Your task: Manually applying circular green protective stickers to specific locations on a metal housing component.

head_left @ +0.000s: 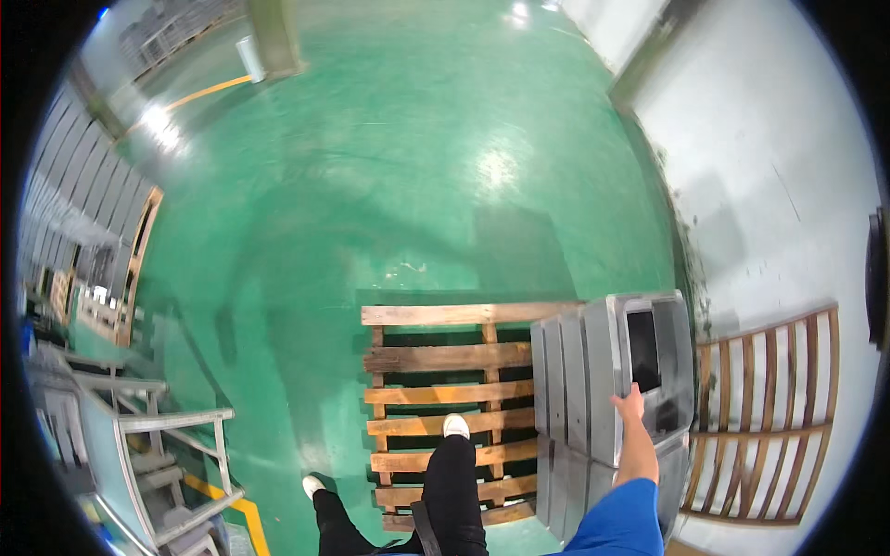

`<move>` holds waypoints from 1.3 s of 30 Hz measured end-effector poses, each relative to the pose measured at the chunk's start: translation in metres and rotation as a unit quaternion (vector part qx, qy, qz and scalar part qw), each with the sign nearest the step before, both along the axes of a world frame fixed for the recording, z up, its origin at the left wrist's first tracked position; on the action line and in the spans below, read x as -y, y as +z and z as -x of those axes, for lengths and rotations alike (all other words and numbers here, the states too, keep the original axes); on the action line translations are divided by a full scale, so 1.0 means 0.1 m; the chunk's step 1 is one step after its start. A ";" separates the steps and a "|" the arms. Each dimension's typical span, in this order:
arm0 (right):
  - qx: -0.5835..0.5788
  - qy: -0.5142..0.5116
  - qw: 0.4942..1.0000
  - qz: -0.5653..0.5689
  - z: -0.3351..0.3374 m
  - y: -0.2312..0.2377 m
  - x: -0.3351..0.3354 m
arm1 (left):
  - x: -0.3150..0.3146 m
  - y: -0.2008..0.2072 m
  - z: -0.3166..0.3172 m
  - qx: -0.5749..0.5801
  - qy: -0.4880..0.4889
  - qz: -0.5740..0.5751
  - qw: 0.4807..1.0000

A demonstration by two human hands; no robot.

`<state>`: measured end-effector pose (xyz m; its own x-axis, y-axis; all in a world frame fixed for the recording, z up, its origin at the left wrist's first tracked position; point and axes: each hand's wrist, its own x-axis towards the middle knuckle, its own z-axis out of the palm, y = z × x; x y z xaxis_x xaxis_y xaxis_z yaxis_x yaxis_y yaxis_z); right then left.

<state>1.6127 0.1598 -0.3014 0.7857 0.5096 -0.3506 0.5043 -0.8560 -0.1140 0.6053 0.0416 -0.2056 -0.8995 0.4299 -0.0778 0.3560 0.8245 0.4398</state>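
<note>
My right hand point(629, 406) rests on the top edge of a grey plastic housing point(640, 371) with a dark rectangular opening, the last of several grey moulded parts point(575, 389) stood upright in a row on a wooden pallet point(436, 398). The fingers curl over the rim. My arm has a blue sleeve point(616, 524). My left hand is out of view. My right foot in a white shoe point(455, 425) stands on the pallet slats. The left shoe point(313, 485) is on the green floor.
A second wooden pallet point(769, 417) leans against the white wall at right. A grey metal rack point(139, 463) stands at lower left by a yellow floor line. Stacked grey parts line the left edge. The green floor point(399, 185) stretches ahead.
</note>
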 end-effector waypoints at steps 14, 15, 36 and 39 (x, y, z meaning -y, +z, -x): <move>-0.331 0.303 0.878 -0.168 4.41 2.94 -1.24 | 2.07 -0.30 0.97 -0.088 0.030 -0.061 0.994; -0.343 0.324 0.860 -0.194 4.77 2.88 -1.24 | 1.99 -0.22 1.12 -0.034 0.044 -0.090 0.994; -0.204 0.972 0.057 -0.107 12.90 3.12 -0.37 | 3.12 2.08 1.97 -0.251 0.384 -0.475 0.751; -0.225 0.966 0.015 -0.122 13.19 2.77 -0.35 | 2.73 2.27 2.39 -0.256 0.375 -0.513 0.729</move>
<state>0.2940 0.1950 -0.0242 -0.8338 -0.5431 0.0995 -0.5390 0.7617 -0.3595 0.3664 -0.2309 0.0214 -0.7093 -0.6018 0.3670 0.3085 0.2030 0.9293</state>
